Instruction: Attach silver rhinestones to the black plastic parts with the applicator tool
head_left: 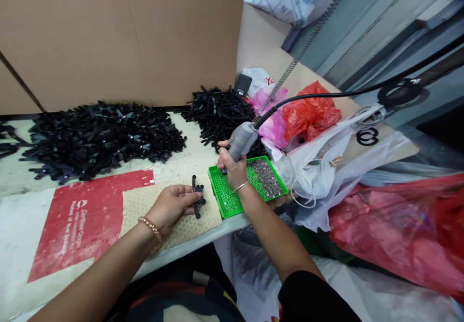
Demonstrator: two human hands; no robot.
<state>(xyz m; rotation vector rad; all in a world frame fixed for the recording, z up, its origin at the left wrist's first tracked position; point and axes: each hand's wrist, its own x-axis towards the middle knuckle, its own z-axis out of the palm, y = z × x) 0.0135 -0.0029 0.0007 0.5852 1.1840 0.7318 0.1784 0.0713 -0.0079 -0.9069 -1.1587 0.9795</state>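
My left hand (174,206) pinches a small black plastic part (197,197) with short knobbed arms, just above a cream honeycomb-textured mat (141,215). In my right hand (234,167) is a grey electric screwdriver (242,140), gripped round its body and tilted, with its cord and a coiled spring leading up to the right. Its lower end points down over a green tray (232,211), whose tip is mostly hidden by the fingers. The tray has a perforated grid on the left and a heap of small silvery screws (267,177) on its right side.
A large pile of black plastic parts (108,136) lies at the left, with a second pile (213,111) behind the tray. A tall cardboard sheet (119,36) stands at the back. Red plastic bags (311,111) and a white bag (315,177) crowd the right.
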